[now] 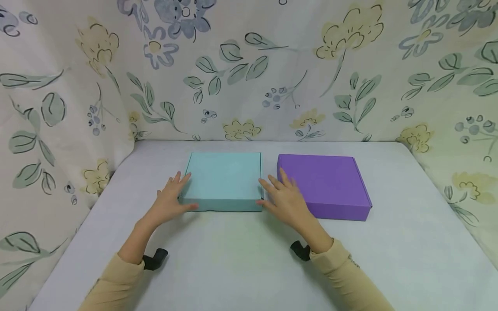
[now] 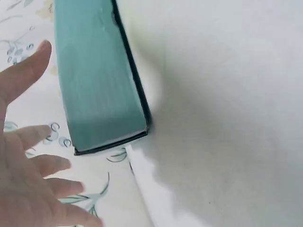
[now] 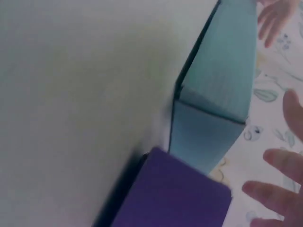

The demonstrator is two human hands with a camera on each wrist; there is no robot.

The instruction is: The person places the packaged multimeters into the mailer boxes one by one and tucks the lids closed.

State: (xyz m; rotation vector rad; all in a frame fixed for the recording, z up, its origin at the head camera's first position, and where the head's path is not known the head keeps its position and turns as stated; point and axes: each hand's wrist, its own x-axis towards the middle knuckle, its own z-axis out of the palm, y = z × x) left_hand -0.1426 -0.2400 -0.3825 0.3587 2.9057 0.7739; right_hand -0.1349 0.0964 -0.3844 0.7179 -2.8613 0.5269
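Note:
A closed light-teal cardboard box (image 1: 223,175) lies flat on the white table, with a closed purple box (image 1: 324,181) to its right. My left hand (image 1: 169,201) is at the teal box's left side, fingers spread and extended. In the left wrist view, its thumb and fingers (image 2: 52,165) stand apart from the box's front face. My right hand (image 1: 285,199) is spread at the teal box's right front corner, over the left edge of the purple box. Its fingers (image 3: 272,196) are straight in the right wrist view, with nothing gripped. Whether fingertips touch either box, I cannot tell.
The white table (image 1: 233,268) runs back to a floral curtain (image 1: 292,77) behind and at both sides. A narrow gap separates the two boxes. Black wrist mounts (image 1: 155,259) sit below each wrist, by the beige sleeves (image 1: 113,283).

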